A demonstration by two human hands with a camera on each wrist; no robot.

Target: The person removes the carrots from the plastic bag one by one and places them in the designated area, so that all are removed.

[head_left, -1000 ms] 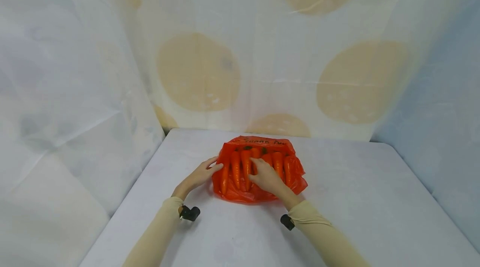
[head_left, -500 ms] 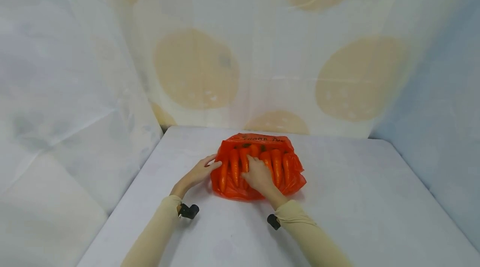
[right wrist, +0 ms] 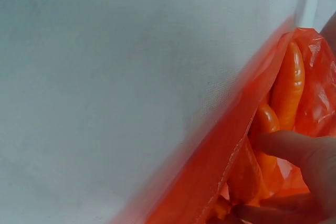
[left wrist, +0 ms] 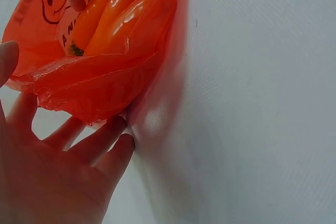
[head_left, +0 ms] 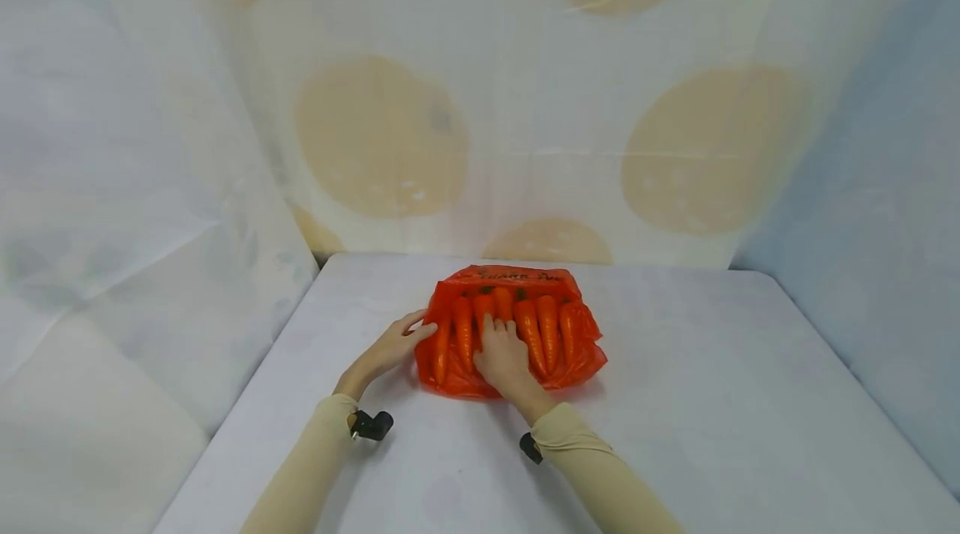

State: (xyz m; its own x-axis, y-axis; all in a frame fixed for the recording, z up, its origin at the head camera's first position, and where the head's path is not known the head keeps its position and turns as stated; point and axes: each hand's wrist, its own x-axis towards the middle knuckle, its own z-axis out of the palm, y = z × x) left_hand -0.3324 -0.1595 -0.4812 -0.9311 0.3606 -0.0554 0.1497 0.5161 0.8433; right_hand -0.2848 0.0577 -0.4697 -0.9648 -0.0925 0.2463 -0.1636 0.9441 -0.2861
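A red plastic bag (head_left: 588, 363), black lettering along its far edge, lies on the white bench (head_left: 675, 401) with a row of orange carrots (head_left: 529, 334) inside. The left hand (head_left: 390, 348) touches the bag's left edge, its fingers apart. The right hand (head_left: 502, 359) is down among the carrots, left of the row's middle, fingers bent; whether they grip one, I can't tell.

We see a white table (head_left: 690, 401) with rounded far corners; directly on its surface, near the far edge, we find an open red plastic bag (head_left: 588, 361) containing carrots (head_left: 549, 336).
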